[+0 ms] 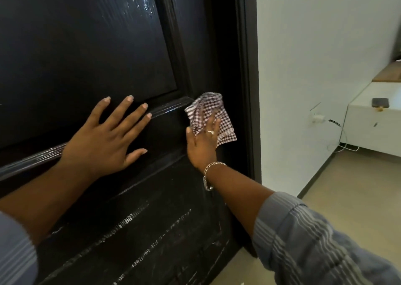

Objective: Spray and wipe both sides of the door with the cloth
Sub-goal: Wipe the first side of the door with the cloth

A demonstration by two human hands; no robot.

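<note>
The left hand (104, 132) lies flat on the wet door (86, 46) – it could slip – while the right hand (202, 141) presses the cloth (208, 109) with straight fingers

Even, soft indoor light; the white wall (314, 46) at 3 o'clock is brightest, nearly washed out; the glossy dark door (86, 46) swallows detail, with wet glare at 12 o'clock and streaky highlights toward 6 o'clock; wide-angle bending tilts the frame edges; the sleeve (314, 247) at 5 o'clock looks slightly soft.
</note>
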